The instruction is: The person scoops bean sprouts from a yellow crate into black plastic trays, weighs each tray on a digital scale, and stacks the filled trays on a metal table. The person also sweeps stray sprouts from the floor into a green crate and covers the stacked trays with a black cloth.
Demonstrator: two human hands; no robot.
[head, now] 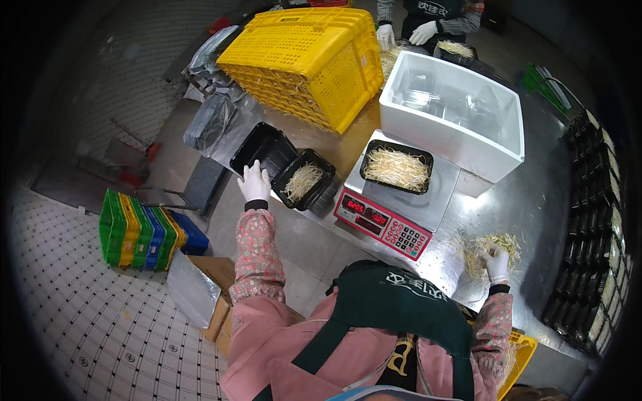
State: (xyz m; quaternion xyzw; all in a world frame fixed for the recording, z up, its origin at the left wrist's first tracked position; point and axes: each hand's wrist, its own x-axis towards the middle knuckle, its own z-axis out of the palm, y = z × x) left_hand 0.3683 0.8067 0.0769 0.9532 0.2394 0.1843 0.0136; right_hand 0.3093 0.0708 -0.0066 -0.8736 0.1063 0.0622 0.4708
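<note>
My left hand (255, 183), in a white glove, touches the near edge of a black plastic tray (263, 145) that looks bare inside. Right beside that tray, another black tray holds a small heap of bean sprouts (303, 181). A third black tray, filled with bean sprouts (396, 169), rests on the steel pan of a red digital scale (383, 223) with its display lit. My right hand (494, 258), also gloved, is at a loose pile of bean sprouts (471, 258) on the steel table; its fingertips are among the sprouts, and their grip is unclear.
Behind the scale stands a white foam box (451, 125) with clear plastic containers inside. A yellow crate (301, 60) lies tilted at the back left. Stacked filled black trays (587, 240) line the right side. Across the table, a co-worker's gloved hands (424, 33) are near sprouts.
</note>
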